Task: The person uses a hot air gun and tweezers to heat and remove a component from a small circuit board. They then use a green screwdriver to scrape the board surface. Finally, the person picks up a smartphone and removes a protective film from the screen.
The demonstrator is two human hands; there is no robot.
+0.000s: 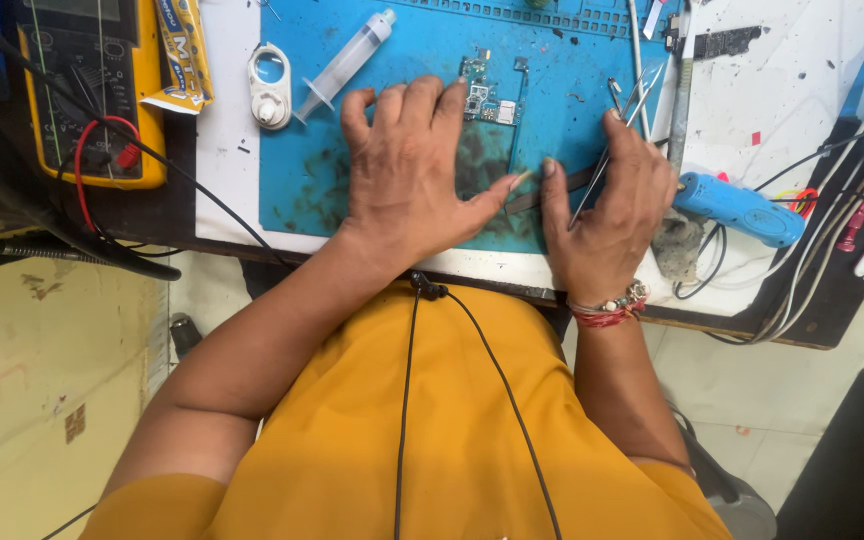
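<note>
Nearest the camera, a yellow shirt [432,440] fills the lower frame, crossed by a thin black cable [407,400]. Both forearms reach over the front edge of the white bench [227,150] onto a blue work mat [392,90].

The left hand [412,170] lies flat, fingers spread, palm down on the mat; its fingertips touch the lower edge of a small circuit board [487,95]. Its thumb presses one end of a thin dark strip [552,192]. The right hand [607,205] curls around metal tweezers [617,135], thumb tip on the same strip, just beside the left thumb.

Right of this hand, a blue handheld tool [737,208] rests near the bench edge among loose wires [822,260].

Farther back, a clear syringe [347,65], contents not discernible, lies at the mat's left part. A white round holder [270,88] sits just off the mat. A yellow multimeter [87,90] occupies the far left corner. Open mat surface lies between syringe and board.
</note>
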